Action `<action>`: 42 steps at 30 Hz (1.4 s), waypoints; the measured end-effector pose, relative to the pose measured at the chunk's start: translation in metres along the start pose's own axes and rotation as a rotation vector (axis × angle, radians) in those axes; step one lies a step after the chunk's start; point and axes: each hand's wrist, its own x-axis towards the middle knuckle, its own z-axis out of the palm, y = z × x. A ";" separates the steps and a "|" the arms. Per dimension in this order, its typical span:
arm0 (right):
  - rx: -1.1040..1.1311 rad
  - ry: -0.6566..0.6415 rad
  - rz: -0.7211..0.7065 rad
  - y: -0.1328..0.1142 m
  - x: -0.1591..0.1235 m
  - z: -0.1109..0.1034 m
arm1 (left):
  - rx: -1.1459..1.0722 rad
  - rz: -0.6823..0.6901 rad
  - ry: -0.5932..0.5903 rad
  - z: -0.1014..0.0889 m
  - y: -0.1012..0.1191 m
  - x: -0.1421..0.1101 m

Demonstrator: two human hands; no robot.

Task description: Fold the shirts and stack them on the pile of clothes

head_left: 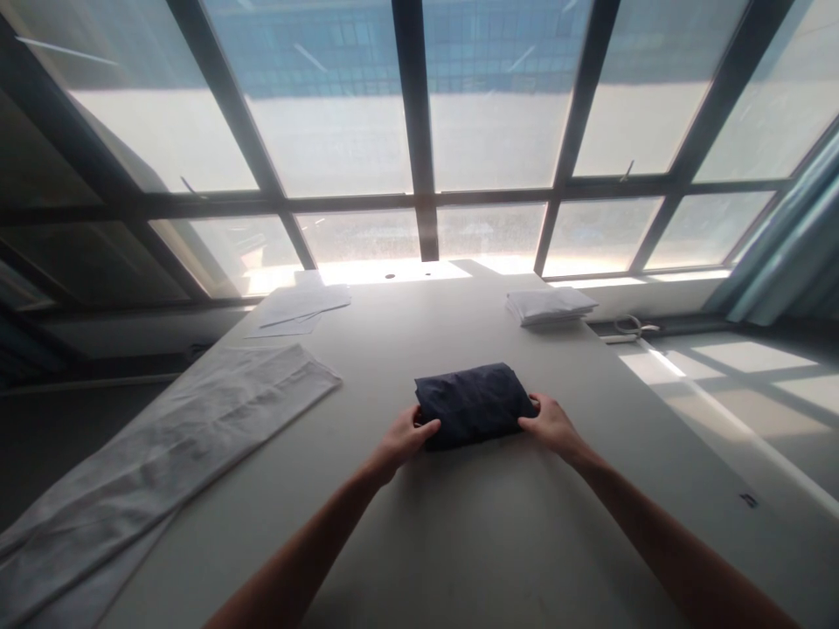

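Observation:
A dark navy piece of folded cloth (473, 404), compact and roughly rectangular, is in front of me over the white table (419, 332). My left hand (407, 437) grips its left end, thumb on the near face and fingers tucked behind. At the opposite end my right hand (551, 426) holds it the same way, with the thumb at the lower right corner. The fingers behind the cloth are mostly hidden. Whether the bundle rests on the tabletop or is slightly raised, I cannot tell.
Light grey trousers (197, 445) lie stretched along the table's left side. Beyond them are sheets of paper (294, 307). A folded white stack (551, 306) sits at the far right. Large windows (491, 131) rise behind the table, and a blue curtain (780, 236) hangs right.

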 end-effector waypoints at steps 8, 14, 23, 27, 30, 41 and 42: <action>0.077 0.054 -0.004 -0.005 -0.003 0.009 | -0.050 0.036 0.104 0.024 -0.017 -0.006; 0.288 0.199 0.060 -0.010 -0.008 0.013 | 0.005 0.089 0.170 0.032 -0.021 -0.006; 0.394 0.109 0.066 -0.005 -0.003 0.013 | -0.268 -0.035 0.207 0.031 -0.018 -0.004; 0.526 0.102 0.119 -0.009 -0.005 0.012 | -0.058 0.085 0.244 0.030 -0.018 -0.003; 0.502 0.069 0.085 -0.009 -0.002 0.010 | 0.110 0.123 0.278 0.028 -0.017 -0.001; 0.462 -0.034 -0.019 -0.005 0.013 -0.023 | 0.115 0.083 0.246 0.035 -0.013 0.013; 0.491 -0.039 0.003 -0.007 0.017 -0.030 | 0.087 0.092 0.235 0.041 -0.010 0.019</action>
